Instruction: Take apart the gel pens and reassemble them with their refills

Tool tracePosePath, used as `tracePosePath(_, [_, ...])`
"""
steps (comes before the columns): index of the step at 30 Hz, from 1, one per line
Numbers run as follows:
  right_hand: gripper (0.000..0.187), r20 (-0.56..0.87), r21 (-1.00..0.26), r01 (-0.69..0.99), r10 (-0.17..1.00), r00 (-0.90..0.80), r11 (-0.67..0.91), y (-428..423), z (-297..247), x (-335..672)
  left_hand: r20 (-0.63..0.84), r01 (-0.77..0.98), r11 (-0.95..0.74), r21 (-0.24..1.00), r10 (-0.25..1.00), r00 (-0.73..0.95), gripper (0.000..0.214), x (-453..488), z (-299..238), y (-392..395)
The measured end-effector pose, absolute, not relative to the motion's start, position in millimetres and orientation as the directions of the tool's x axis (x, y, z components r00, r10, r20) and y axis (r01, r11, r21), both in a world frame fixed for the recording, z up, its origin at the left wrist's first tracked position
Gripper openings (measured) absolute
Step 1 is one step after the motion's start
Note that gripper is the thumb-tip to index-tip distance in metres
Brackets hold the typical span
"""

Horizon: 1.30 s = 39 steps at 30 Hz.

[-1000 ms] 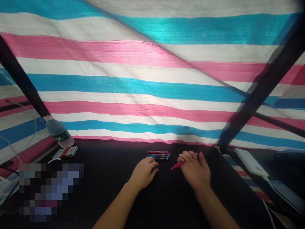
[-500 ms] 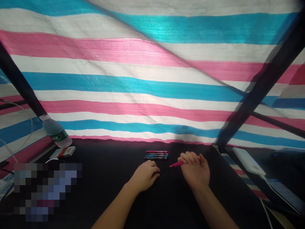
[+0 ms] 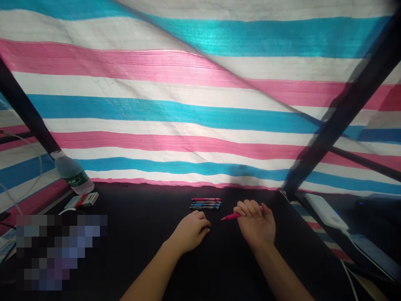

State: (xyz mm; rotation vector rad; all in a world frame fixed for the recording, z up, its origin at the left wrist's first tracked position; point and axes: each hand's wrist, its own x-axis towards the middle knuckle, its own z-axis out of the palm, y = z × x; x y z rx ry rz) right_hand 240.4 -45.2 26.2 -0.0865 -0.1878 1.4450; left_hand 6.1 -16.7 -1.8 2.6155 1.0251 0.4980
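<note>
1. Barely anything has shifted: the right hand (image 3: pixel 255 223) stays clenched around a pink pen (image 3: pixel 229 216), whose tip points toward the left hand (image 3: pixel 191 230).
2. That left hand rests empty and loosely curled on the black worktop (image 3: pixel 140 225), just short of the other pens.
3. A row of pens (image 3: pixel 206 203) lies side by side near the worktop's back edge, below a striped tarp (image 3: pixel 175 110).
4. Toward the back-left corner sit a water bottle (image 3: pixel 73 173) and a small box (image 3: pixel 82 200).

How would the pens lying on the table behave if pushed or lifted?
The pens look slim and round, so they would probably roll when pushed along the table. They seem light and stiff: the pink pen in the right hand sticks out straight.
</note>
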Motion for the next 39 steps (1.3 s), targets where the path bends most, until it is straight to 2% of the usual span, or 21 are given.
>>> tracePosePath(4, [0.046,0.066,-0.158,-0.981,0.992,0.107,0.117,-45,26,241,0.207,0.598,-0.703,0.385,0.698,0.686,0.014,6,-2,-17])
tracePosePath(9, [0.046,0.118,-0.261,-0.953,0.985,0.124,0.152,-45,25,242,0.205,0.601,-0.680,0.420,0.716,0.667,0.017,6,0,-17])
tracePosePath(12, [0.055,0.133,-0.373,-0.918,0.987,0.090,0.134,-47,22,237,0.228,0.561,-0.585,0.585,0.783,0.579,0.027,10,7,-20])
tracePosePath(15, [0.063,0.139,-0.503,-0.861,0.990,0.011,0.080,-49,17,226,0.212,0.396,-0.449,0.801,0.832,0.513,0.033,15,17,-26])
tracePosePath(18, [0.063,0.136,-0.655,-0.755,0.985,-0.105,0.010,-48,12,215,0.164,0.288,-0.383,0.878,0.804,0.571,0.032,15,24,-30])
tracePosePath(21, [0.052,0.151,-0.752,-0.659,0.978,-0.143,0.019,-43,11,215,0.044,0.398,-0.381,0.834,0.766,0.642,0.024,3,28,-27])
tracePosePath(24, [0.043,0.201,-0.753,-0.633,0.979,0.040,0.181,-35,13,227,-0.034,0.531,-0.468,0.707,0.727,0.686,0.017,-14,29,-21])
tracePosePath(26, [0.043,0.198,-0.732,-0.643,0.973,0.115,0.225,-30,13,236,-0.027,0.575,-0.542,0.613,0.713,0.701,0.012,-22,30,-18])
tracePosePath(29, [0.043,0.189,-0.711,-0.666,0.974,0.125,0.223,-28,12,242,-0.029,0.584,-0.609,0.537,0.678,0.734,0.013,-25,30,-17])
tracePosePath(32, [0.045,0.177,-0.737,-0.645,0.978,0.107,0.204,-28,10,239,-0.014,0.578,-0.636,0.510,0.666,0.746,0.023,-22,29,-20])
tracePosePath(35, [0.046,0.198,-0.776,-0.594,0.976,0.090,0.212,-26,6,234,-0.002,0.549,-0.653,0.521,0.642,0.767,0.019,-18,28,-23])
tracePosePath(37, [0.045,0.221,-0.836,-0.488,0.968,0.118,0.250,-24,2,233,-0.008,0.519,-0.663,0.539,0.612,0.791,0.012,-16,27,-25])
tracePosePath(39, [0.040,0.249,-0.927,-0.240,0.952,0.178,0.287,-21,-6,232,-0.018,0.504,-0.665,0.552,0.594,0.804,0.011,-15,27,-26])
